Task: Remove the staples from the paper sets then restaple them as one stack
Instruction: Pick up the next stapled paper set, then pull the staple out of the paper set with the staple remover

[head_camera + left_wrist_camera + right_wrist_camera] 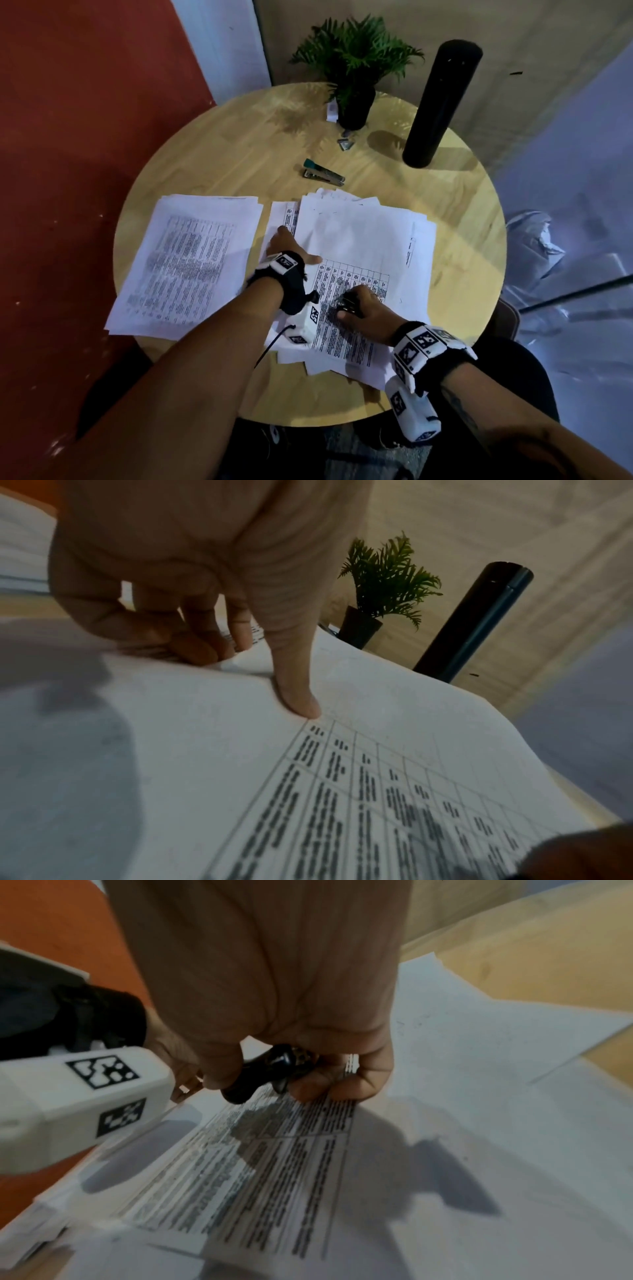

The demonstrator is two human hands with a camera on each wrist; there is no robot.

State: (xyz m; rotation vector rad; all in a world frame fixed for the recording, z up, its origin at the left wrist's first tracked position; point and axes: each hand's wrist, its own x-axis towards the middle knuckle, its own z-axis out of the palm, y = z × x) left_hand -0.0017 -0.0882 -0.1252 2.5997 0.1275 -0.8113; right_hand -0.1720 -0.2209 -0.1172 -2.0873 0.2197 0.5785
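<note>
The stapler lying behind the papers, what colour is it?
The stapler is silver metal with a dark top and teal end; the head view shows it best.

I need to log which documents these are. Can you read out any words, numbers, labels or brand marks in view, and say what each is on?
No text can be read.
Top sheet under the left hand and right hand: printed table, too blurred.
Left paper stack: print too small and blurred.
Wrist camera units: black-and-white marker patterns only, no letters.
Stapler: no brand mark visible.

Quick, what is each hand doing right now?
Left hand: open, fingers pressing down on the papers.
Right hand: closed around a small black tool, likely a staple remover.
</note>
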